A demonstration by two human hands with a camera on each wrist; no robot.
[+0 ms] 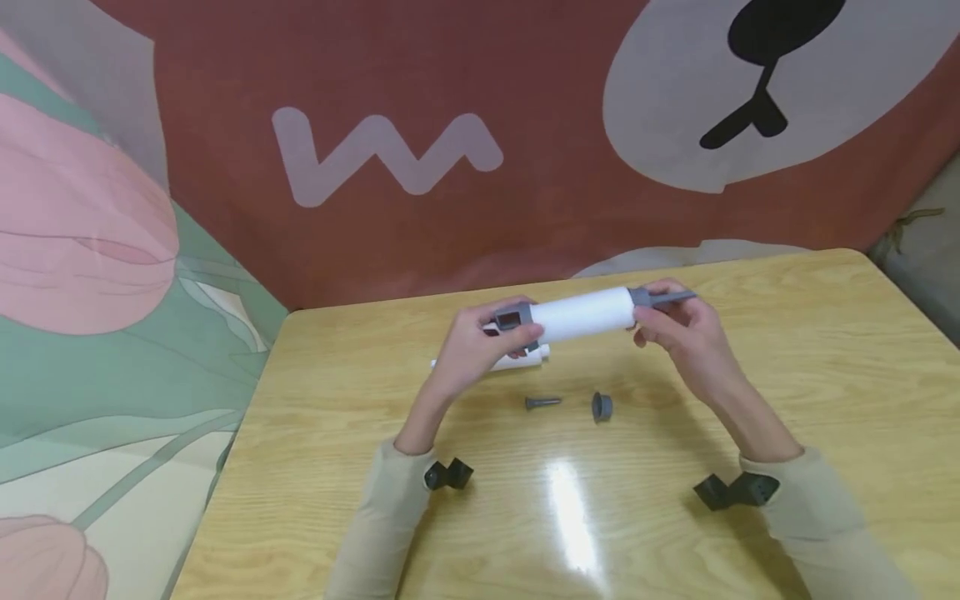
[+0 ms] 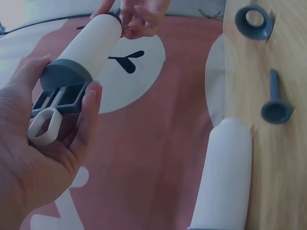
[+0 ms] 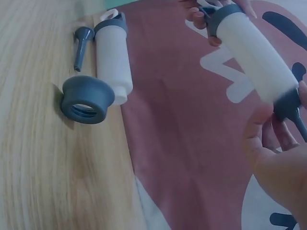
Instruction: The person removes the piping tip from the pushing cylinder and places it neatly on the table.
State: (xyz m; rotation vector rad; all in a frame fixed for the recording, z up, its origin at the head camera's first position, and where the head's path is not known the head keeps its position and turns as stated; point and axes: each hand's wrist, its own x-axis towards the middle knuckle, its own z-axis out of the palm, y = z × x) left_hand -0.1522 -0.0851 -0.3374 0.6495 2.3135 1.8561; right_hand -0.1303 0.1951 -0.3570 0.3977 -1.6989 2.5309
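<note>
A white syringe-style tube is held up above the table, tilted slightly, between both hands. My left hand grips its grey collar, with the thumb on one side and fingers on the other. A white pull ring sticks out of that end, close to the palm. At the other end, my right hand pinches the base of a tapered grey nozzle. The nozzle meets the tube's end; fingers partly hide the joint.
A second, similar white tube lies on the wooden table, behind the left hand in the head view. Near it lie a slim grey nozzle and a grey ring-shaped cap. A printed cloth hangs behind the table.
</note>
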